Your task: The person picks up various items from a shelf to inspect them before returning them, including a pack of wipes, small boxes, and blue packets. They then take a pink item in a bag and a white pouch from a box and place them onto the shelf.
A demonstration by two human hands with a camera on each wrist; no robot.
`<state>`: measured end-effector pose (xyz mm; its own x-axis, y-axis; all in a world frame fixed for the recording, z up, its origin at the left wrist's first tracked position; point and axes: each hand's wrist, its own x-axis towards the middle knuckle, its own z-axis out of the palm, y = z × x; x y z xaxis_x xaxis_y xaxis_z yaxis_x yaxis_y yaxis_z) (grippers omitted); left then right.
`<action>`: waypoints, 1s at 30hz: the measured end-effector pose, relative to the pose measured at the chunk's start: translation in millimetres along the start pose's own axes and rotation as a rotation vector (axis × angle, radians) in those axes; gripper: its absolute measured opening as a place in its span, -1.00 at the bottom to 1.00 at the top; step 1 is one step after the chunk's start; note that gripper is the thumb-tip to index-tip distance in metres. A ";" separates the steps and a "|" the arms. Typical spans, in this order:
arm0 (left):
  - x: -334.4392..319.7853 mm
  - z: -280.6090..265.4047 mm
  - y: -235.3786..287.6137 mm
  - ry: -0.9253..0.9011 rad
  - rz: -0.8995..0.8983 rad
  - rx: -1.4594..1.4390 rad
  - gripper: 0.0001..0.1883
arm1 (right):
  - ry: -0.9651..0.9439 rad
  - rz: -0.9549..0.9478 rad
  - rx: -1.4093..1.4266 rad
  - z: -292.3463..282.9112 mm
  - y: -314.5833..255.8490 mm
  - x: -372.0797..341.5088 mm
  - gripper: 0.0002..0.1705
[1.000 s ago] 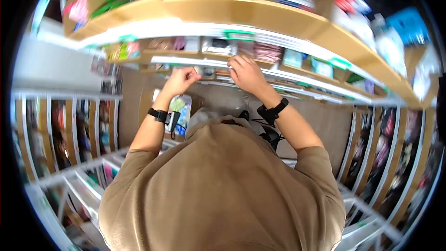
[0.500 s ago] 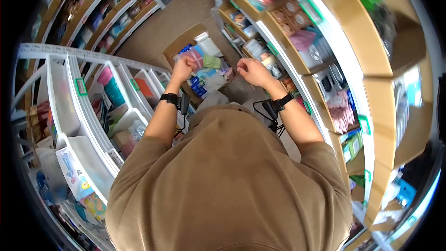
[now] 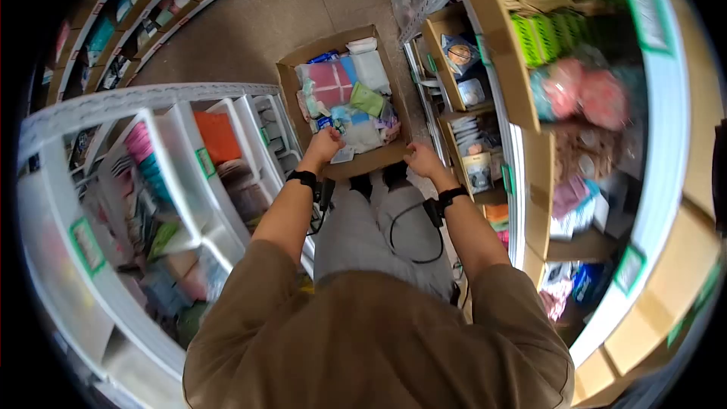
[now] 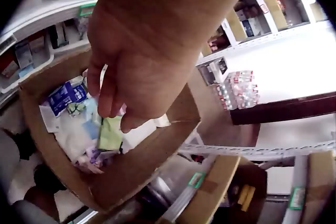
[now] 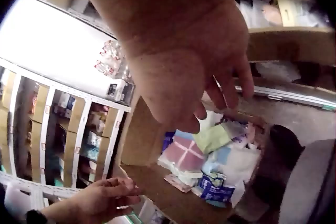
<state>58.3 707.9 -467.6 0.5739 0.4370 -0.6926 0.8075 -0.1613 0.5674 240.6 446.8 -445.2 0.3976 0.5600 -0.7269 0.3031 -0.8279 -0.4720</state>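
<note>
Cardboard box [image 3: 367,163]: standing open on the floor [image 3: 250,30], just ahead of grey trousers [image 3: 379,227], filled with packets.
Left hand [image 3: 326,145]: hanging over the near left part of the box, fingers loosely bent, holding nothing.
Right hand [image 3: 424,159]: at the near right corner, fingers relaxed and slightly parted, holding nothing; cannot tell whether touching the rim.
Blue packet [image 3: 324,123]: just beyond the left hand, inside the box.
Pink packet [image 3: 328,82]: lying farther back, left of centre.
Green packet [image 3: 367,99]: right of the pink packet.
Orange packet [image 3: 216,136]: on the left shelf [image 3: 151,95].
</note>
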 end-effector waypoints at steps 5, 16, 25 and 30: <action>109.8 74.0 -55.8 -0.046 -0.072 0.089 -0.56 | -0.007 0.017 0.017 35.2 41.0 59.7 -0.49; 278.6 258.5 -74.7 -0.038 -0.136 0.217 -0.63 | -0.181 0.150 0.271 66.3 86.2 125.9 -0.52; 158.2 175.2 -9.4 0.288 0.556 0.193 -0.81 | -0.179 0.265 0.675 54.1 74.2 125.7 -0.35; 43.5 97.7 25.4 0.305 0.905 0.260 -0.83 | -0.091 0.072 1.377 12.2 2.8 97.0 -0.53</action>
<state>117.1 636.3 -526.8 0.9593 0.2564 0.1188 0.1077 -0.7203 0.6853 269.4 498.5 -523.1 0.3017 0.5551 -0.7751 -0.8289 -0.2490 -0.5010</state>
